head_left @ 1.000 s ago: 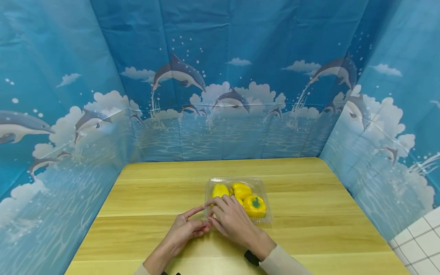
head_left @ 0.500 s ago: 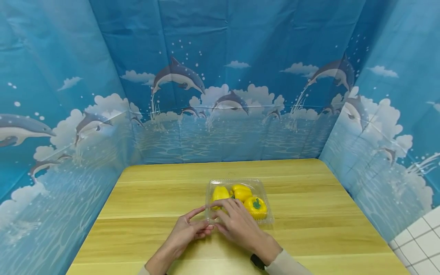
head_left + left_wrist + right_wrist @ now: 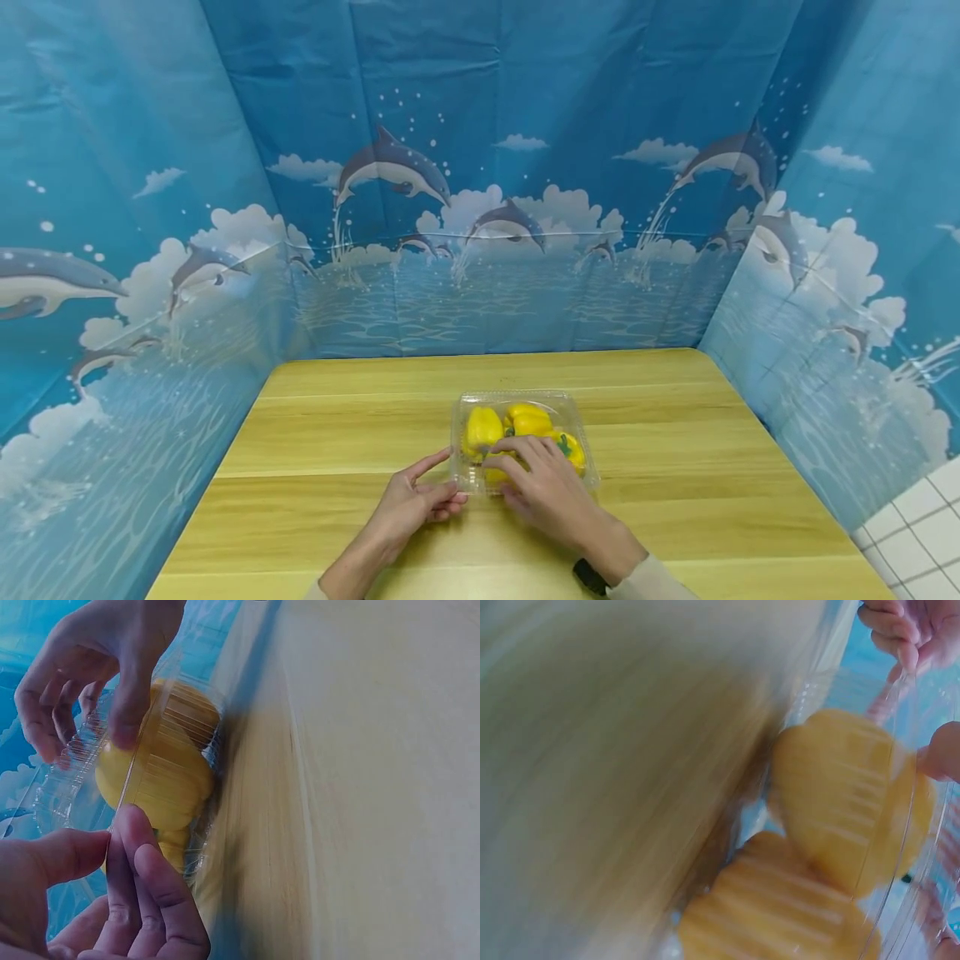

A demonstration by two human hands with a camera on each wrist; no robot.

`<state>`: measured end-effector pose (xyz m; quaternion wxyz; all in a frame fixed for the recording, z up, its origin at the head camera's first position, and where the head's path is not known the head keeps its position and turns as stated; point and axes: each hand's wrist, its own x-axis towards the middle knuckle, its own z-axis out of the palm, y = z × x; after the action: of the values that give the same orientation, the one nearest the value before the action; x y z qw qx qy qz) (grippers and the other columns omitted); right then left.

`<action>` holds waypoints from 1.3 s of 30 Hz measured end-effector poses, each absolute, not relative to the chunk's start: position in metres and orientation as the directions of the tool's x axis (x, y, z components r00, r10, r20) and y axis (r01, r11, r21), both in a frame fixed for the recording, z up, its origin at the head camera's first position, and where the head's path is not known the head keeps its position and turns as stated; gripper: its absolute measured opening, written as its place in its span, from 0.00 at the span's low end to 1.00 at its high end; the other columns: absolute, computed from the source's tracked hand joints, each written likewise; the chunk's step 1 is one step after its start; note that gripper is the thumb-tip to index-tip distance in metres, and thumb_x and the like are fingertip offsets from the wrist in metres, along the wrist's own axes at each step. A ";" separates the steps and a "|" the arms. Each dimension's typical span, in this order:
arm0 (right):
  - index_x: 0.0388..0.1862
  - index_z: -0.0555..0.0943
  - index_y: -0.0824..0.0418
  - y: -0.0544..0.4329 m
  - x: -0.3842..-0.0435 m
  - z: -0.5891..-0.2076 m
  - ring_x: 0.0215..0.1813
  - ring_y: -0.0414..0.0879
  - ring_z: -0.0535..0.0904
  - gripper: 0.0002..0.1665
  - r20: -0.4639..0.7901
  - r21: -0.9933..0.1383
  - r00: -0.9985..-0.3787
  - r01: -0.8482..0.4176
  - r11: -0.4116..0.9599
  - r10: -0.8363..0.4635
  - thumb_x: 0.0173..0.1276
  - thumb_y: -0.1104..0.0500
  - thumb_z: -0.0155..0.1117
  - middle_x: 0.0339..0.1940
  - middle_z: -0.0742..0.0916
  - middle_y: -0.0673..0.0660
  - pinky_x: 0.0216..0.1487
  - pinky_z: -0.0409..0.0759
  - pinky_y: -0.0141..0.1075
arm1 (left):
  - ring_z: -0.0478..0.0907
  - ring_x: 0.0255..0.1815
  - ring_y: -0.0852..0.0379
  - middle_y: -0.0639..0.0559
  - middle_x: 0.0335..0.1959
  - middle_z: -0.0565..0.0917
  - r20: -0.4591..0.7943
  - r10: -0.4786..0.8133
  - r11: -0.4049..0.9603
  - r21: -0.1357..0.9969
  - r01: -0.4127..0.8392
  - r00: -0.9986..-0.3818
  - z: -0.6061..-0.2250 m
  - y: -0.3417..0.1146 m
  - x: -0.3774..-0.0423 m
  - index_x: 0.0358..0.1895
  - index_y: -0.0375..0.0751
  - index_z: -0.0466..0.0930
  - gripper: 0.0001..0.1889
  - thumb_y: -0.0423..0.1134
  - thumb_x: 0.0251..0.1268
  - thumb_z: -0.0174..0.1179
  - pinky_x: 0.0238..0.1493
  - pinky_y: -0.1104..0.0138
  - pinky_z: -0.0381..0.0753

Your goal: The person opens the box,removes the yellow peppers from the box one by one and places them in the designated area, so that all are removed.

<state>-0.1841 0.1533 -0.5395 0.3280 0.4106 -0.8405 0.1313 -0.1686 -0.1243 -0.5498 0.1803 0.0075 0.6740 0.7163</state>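
A clear plastic clamshell box (image 3: pixel 516 393) on the table holds several yellow bell peppers (image 3: pixel 483 430). At its front left corner my left hand (image 3: pixel 407 505) pinches the rim between thumb and fingers, which the left wrist view shows closely. My right hand (image 3: pixel 551 498) bends over the front edge. Its thumb is at the rim and its loosely curved fingers are spread over the top, hiding part of the peppers. In the right wrist view the peppers (image 3: pixel 836 802) show blurred through the ribbed plastic wall.
The wooden table (image 3: pixel 337 417) reaches back to a blue curtain (image 3: pixel 480 308) printed with dolphins, which also hangs at both sides. White tiles (image 3: pixel 918 533) show at the lower right. A dark band (image 3: pixel 590 575) circles my right wrist.
My right hand has slid rightward along the box's front edge, away from my left hand, uncovering the left pepper. The left hand has stayed at the corner.
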 end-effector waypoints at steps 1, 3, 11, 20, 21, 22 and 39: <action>0.66 0.88 0.47 0.156 -0.184 -0.540 0.65 0.48 0.87 0.34 0.662 0.042 -0.450 -0.776 0.630 -0.599 0.63 0.61 0.93 0.66 0.91 0.52 0.61 0.87 0.45 | 0.95 0.40 0.59 0.39 0.48 0.99 -0.231 0.269 -0.028 0.969 -0.247 -0.935 -0.550 -0.124 -0.168 0.93 0.38 0.64 0.41 0.35 0.84 0.71 0.44 0.69 0.93; 0.67 0.89 0.48 0.161 -0.185 -0.542 0.64 0.48 0.87 0.35 0.674 0.035 -0.443 -0.781 0.624 -0.592 0.62 0.60 0.94 0.65 0.91 0.52 0.60 0.88 0.46 | 0.95 0.40 0.59 0.39 0.48 0.99 -0.230 0.269 -0.030 0.969 -0.247 -0.935 -0.550 -0.124 -0.168 0.93 0.38 0.64 0.41 0.35 0.84 0.71 0.45 0.69 0.94; 0.68 0.89 0.47 0.187 -0.187 -0.548 0.62 0.49 0.88 0.38 0.684 0.031 -0.437 -0.782 0.623 -0.583 0.59 0.61 0.92 0.63 0.91 0.51 0.56 0.85 0.45 | 0.95 0.40 0.58 0.38 0.48 0.99 -0.238 0.267 -0.039 0.966 -0.257 -0.934 -0.550 -0.127 -0.166 0.93 0.39 0.64 0.41 0.34 0.84 0.71 0.46 0.68 0.95; 0.69 0.90 0.50 0.211 -0.190 -0.545 0.60 0.50 0.88 0.43 0.723 0.079 -0.378 -0.787 0.612 -0.578 0.51 0.60 0.94 0.61 0.93 0.54 0.54 0.88 0.48 | 0.94 0.41 0.57 0.39 0.48 0.98 -0.228 0.285 -0.026 0.969 -0.245 -0.931 -0.550 -0.133 -0.167 0.94 0.41 0.64 0.40 0.34 0.85 0.70 0.47 0.68 0.95; 0.69 0.90 0.50 0.214 -0.190 -0.545 0.60 0.50 0.88 0.44 0.722 0.081 -0.380 -0.783 0.616 -0.578 0.50 0.59 0.94 0.61 0.92 0.53 0.54 0.88 0.49 | 0.94 0.42 0.57 0.39 0.47 0.98 -0.227 0.287 -0.024 0.969 -0.244 -0.931 -0.550 -0.133 -0.167 0.94 0.41 0.64 0.40 0.34 0.85 0.70 0.48 0.68 0.95; 0.69 0.90 0.51 0.216 -0.189 -0.546 0.60 0.50 0.88 0.44 0.723 0.082 -0.381 -0.780 0.620 -0.576 0.49 0.59 0.94 0.61 0.92 0.53 0.54 0.88 0.49 | 0.94 0.42 0.57 0.39 0.47 0.98 -0.227 0.289 -0.023 0.970 -0.244 -0.930 -0.550 -0.134 -0.167 0.94 0.41 0.64 0.40 0.34 0.85 0.70 0.48 0.68 0.95; 0.70 0.89 0.54 0.228 -0.191 -0.545 0.67 0.52 0.87 0.42 0.673 -0.013 -0.465 -0.784 0.620 -0.575 0.52 0.67 0.83 0.66 0.91 0.59 0.62 0.94 0.46 | 0.93 0.41 0.58 0.41 0.47 0.99 -0.224 0.298 -0.014 0.971 -0.239 -0.928 -0.551 -0.140 -0.170 0.94 0.43 0.63 0.41 0.34 0.85 0.70 0.46 0.69 0.94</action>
<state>-0.1906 0.2283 -0.5448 0.3222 0.4044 -0.8404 0.1626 -0.1703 -0.1397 -0.5506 0.1886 0.0216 0.6762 0.7118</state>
